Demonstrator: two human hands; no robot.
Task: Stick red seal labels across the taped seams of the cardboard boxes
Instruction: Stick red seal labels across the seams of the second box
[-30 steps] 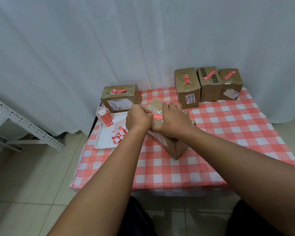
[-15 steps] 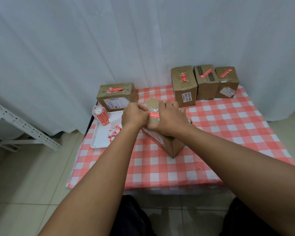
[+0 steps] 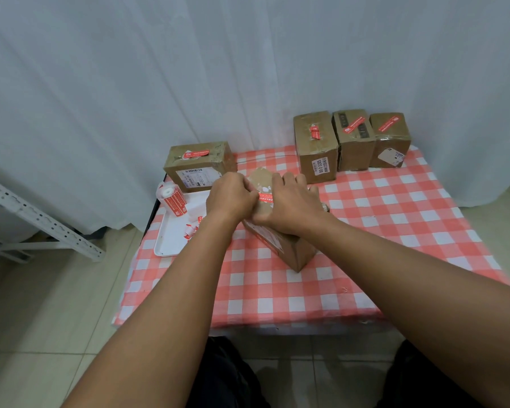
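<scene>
where hands meet, red label (image 3: 265, 197), box top

Boxes along the surface's far edge, one box mid-surface under my hands.

I see three boxes (image 3: 351, 142) side by side at the far right corner, one box (image 3: 199, 164) at the far left corner, a tray (image 3: 171, 240) before it on the left edge holding a label roll (image 3: 173, 198), and the middle box (image 3: 289, 248) right of the tray, my left hand (image 3: 228, 200) and right hand (image 3: 292, 206) on its top.

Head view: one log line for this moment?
phase: applying label | left hand: pinching red seal label | right hand: pressing box | sealed boxes: four
</scene>
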